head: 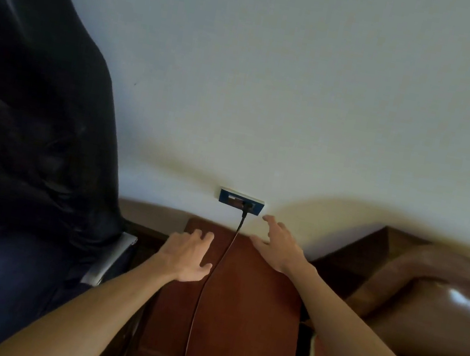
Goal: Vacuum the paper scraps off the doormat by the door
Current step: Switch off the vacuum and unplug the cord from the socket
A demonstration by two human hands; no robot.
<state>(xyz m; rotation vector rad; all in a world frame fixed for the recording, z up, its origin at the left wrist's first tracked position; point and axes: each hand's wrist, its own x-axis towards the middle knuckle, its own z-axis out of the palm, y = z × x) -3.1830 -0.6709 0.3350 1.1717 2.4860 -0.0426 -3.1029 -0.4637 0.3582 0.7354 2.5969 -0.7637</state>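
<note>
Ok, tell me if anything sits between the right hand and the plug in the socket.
Nothing visible does. The right hand is open just right of the plug in the blue socket plate; only bare wall shows between them. The cord runs down to its left.

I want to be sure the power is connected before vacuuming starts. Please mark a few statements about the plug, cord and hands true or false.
1. A plug sits in the socket. True.
2. The right hand grips the cord. False: it is open beside the cord and holds nothing.
3. The cord runs down between the two hands. True.
4. The left hand pinches the plug. False: it is open, below the plug and apart from it.
</note>
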